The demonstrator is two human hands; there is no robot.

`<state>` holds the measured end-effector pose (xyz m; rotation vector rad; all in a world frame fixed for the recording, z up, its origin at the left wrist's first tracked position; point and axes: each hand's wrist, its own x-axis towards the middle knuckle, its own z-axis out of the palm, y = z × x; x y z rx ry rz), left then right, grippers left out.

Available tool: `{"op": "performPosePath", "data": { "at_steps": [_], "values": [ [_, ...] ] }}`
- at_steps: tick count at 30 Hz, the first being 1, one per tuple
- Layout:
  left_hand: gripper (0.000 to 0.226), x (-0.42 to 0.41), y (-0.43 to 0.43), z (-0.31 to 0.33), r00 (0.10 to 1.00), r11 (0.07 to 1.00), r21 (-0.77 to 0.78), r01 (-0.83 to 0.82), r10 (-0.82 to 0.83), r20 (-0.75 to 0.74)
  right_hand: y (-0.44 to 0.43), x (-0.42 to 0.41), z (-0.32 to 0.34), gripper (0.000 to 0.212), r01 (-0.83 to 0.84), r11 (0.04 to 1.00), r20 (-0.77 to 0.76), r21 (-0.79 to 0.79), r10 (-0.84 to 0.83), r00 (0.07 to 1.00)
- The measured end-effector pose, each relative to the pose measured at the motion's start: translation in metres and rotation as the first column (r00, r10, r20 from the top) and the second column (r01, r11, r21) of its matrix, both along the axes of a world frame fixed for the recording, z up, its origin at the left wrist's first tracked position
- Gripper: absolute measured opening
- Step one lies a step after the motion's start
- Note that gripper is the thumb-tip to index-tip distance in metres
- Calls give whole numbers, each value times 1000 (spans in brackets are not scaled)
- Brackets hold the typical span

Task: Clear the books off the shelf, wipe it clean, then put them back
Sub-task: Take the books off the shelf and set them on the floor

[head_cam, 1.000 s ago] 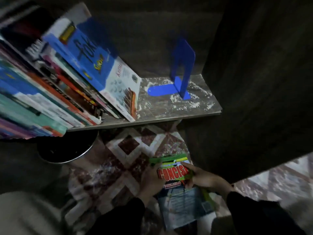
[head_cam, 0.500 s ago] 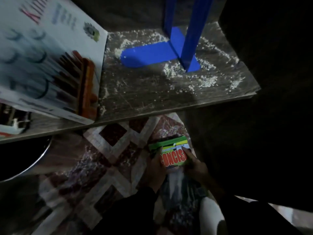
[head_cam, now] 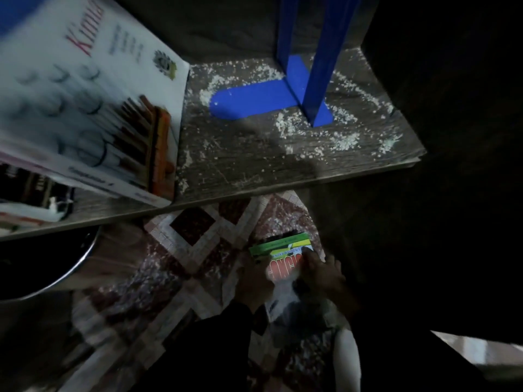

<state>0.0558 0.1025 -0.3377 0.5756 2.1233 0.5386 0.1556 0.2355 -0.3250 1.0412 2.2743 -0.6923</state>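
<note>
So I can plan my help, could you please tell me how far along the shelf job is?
Done: the shelf is book-free beside the blue bookend. In hand: the left hand and right hand hold a green book near the floor. Left: the white book leans there, white dust unwiped.

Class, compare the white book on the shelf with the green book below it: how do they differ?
The white book leans on the shelf, untouched; the green book is near the tiled floor, held by the left hand and right hand. The white book looks far bigger in view than the green book. Both show covers.
</note>
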Motion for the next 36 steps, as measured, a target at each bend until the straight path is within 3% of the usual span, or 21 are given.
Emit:
{"op": "performPosePath", "data": {
  "at_steps": [3,6,8,11,15,18,21,23,24,27,30,36],
  "values": [
    [47,-7,-2,40,1000,998,60,-9,10,-19,5,-19,45,45,-153,978,-60,-145,145,988],
    [55,-6,-14,85,1000,986,168,-10,13,-17,-8,-34,95,38,-166,957,-101,-240,145,984],
    [54,-2,-30,116,1000,973,229,-26,22,20,-23,-42,133,37,-218,946,-187,-241,175,966],
    [33,-1,-57,164,998,952,299,-70,65,27,-49,-53,188,34,-267,940,-318,-213,192,928],
    [28,-15,-93,239,947,866,480,-142,259,-189,-80,-75,254,28,-258,954,-579,-153,125,805],
    [37,-30,-119,292,826,811,568,-138,411,-386,-104,-99,298,37,-239,964,-748,-119,71,660],
    [37,-48,-137,345,572,697,709,-108,627,-529,-132,-122,332,29,-209,975,-844,-70,53,534],
    [53,-60,-146,373,416,604,787,-127,753,-510,-148,-134,346,50,-223,975,-842,19,135,523],
    [63,-65,-149,383,391,577,803,-152,781,-487,-154,-139,349,66,-241,969,-827,57,181,532],
    [86,-82,-151,398,506,603,775,-190,737,-449,-168,-147,349,90,-301,951,-783,77,244,572],
    [96,-91,-147,401,636,683,712,-166,626,-451,-173,-148,344,97,-341,939,-756,33,247,606],
    [98,-99,-127,395,659,602,784,-152,653,-373,-163,-144,332,107,-335,942,-810,20,212,547]
  ]
}}
